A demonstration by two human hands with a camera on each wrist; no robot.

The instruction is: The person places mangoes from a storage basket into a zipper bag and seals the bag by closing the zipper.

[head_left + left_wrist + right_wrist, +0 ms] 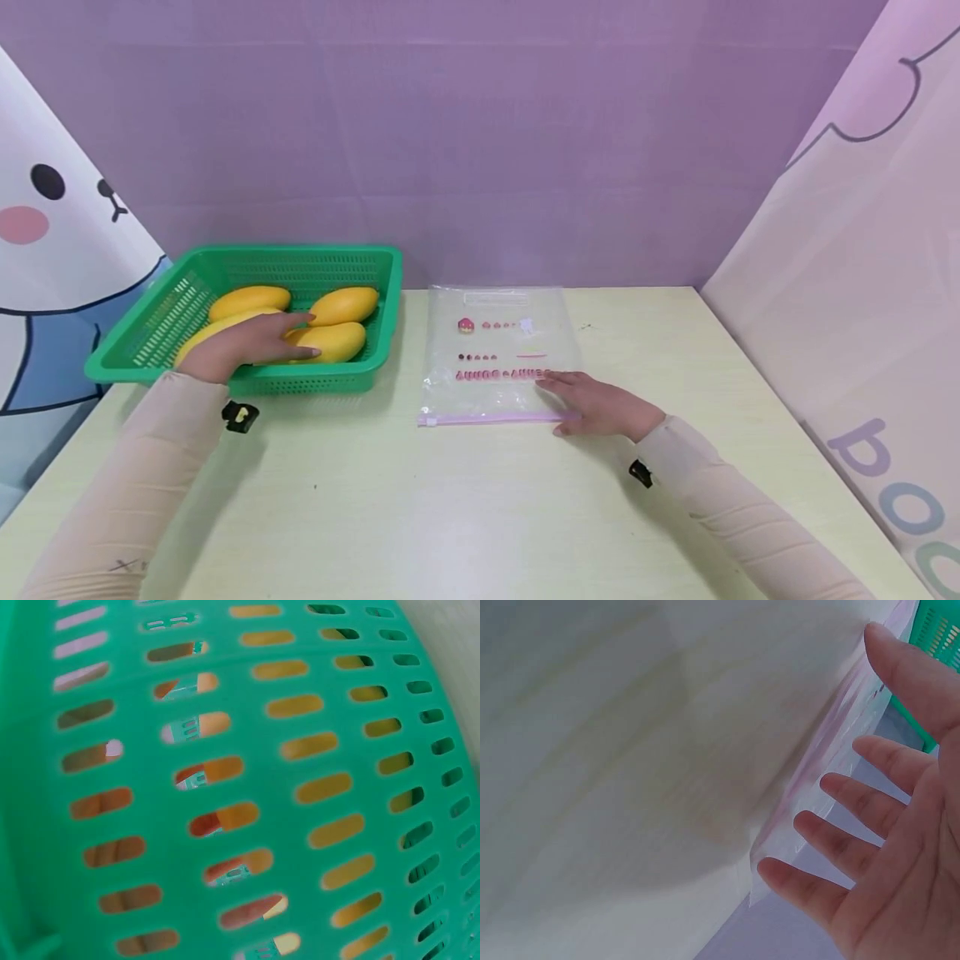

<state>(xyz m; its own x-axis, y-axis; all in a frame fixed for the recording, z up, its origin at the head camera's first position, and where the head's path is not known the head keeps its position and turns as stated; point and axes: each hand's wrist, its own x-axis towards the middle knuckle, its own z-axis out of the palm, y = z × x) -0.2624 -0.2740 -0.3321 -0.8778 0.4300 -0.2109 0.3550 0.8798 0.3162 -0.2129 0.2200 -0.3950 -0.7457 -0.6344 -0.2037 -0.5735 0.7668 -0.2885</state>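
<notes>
Several yellow mangoes (343, 306) lie in a green plastic basket (388, 333) at the left of the table. My left hand (251, 340) reaches over the near rim, its thumb and fingers spread beside the front right mango (337, 342). In the left wrist view the basket wall (225, 690) fills most of the picture, and the hand shows only through its slots. A clear zip bag (495, 333) with pink print lies flat, its lilac slider edge toward me. At its near right corner my right hand (600, 407) has its fingers stretched out over the bag.
The pale table (465, 508) meets a purple cloth backdrop (510, 167) behind the basket and bag. Printed cloths hang on the left (60, 275) and right (855, 275) sides. Each wrist wears a small black device (240, 416).
</notes>
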